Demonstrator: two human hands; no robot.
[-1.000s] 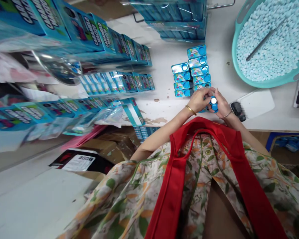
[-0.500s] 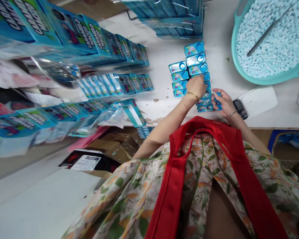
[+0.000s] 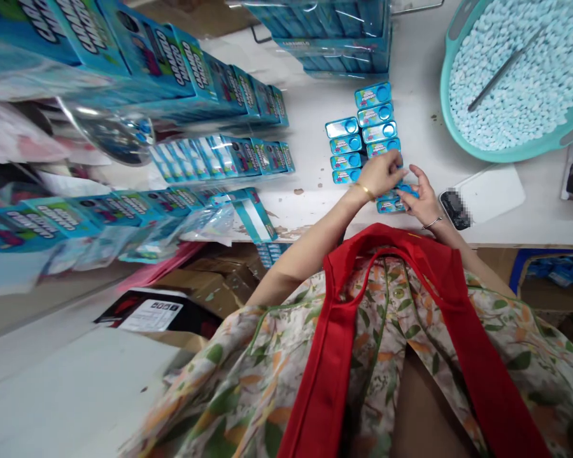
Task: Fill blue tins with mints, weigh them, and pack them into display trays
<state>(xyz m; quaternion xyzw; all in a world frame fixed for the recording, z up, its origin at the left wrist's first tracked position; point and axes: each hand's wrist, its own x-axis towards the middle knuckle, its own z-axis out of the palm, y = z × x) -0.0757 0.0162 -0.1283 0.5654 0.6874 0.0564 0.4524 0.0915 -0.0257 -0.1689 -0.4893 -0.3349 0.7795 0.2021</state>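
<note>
Small blue candy tins stand in two columns on the white table, a left column (image 3: 346, 144) and a longer right column (image 3: 373, 95). Each lid has a round blue or shiny spot at one end. Over the lower part of the right column is my left hand (image 3: 381, 173), its fingers closed in a pinch; whatever they hold is too small to make out. Beside it, my right hand (image 3: 423, 200) has its fingers curled round small blue pieces (image 3: 407, 189), partly hidden by the fingers. Under both hands, the lowest tin (image 3: 388, 206) shows in part.
At the upper right a turquoise tub (image 3: 446, 121) holds pale blue candies and a dark stick (image 3: 503, 70). A phone (image 3: 496, 191) lies right of my right hand. Blue candy boxes (image 3: 191, 70) fill the left, and a wrapped display pack (image 3: 334, 54) stands at the back.
My left hand has shifted down and right along the right column, uncovering a tin there. My right hand has moved slightly left, bringing the blue pieces over the column's lower end.
</note>
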